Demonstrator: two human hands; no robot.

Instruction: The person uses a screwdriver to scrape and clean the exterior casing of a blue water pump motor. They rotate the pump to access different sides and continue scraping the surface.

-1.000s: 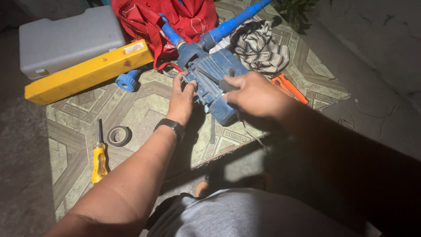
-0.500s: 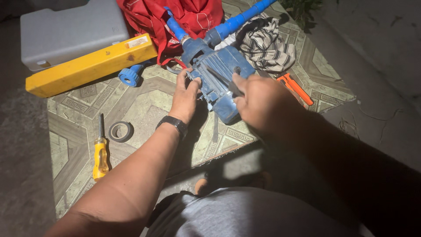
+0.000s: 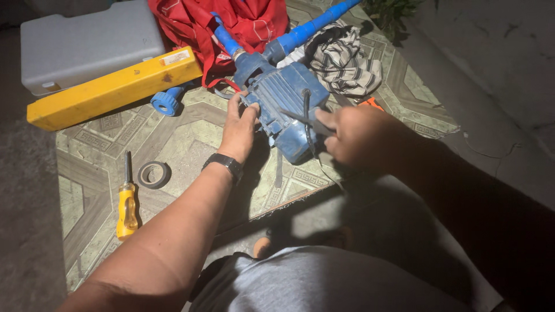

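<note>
A blue electric water pump (image 3: 281,92) lies on a patterned floor mat (image 3: 191,136), with blue pipes (image 3: 306,26) joined at its far end. My left hand (image 3: 239,124), a black watch on its wrist, rests flat against the pump's left side. My right hand (image 3: 361,136) is at the pump's near right end, closed around a thin dark tool (image 3: 300,119) whose tip lies across the top of the motor housing. A black cable (image 3: 306,110) runs over the housing beside the tool.
A yellow-handled screwdriver (image 3: 127,205) and a roll of black tape (image 3: 154,174) lie at the left. Behind them are a long yellow bar (image 3: 110,89), a grey case (image 3: 87,43), a blue pipe fitting (image 3: 166,101), red cloth (image 3: 231,20), striped cloth (image 3: 347,58) and an orange-handled tool (image 3: 370,103).
My right hand has slid off the top of the pump towards its near right end, and the dark tool now shows in it. My left hand stays on the pump's side.
</note>
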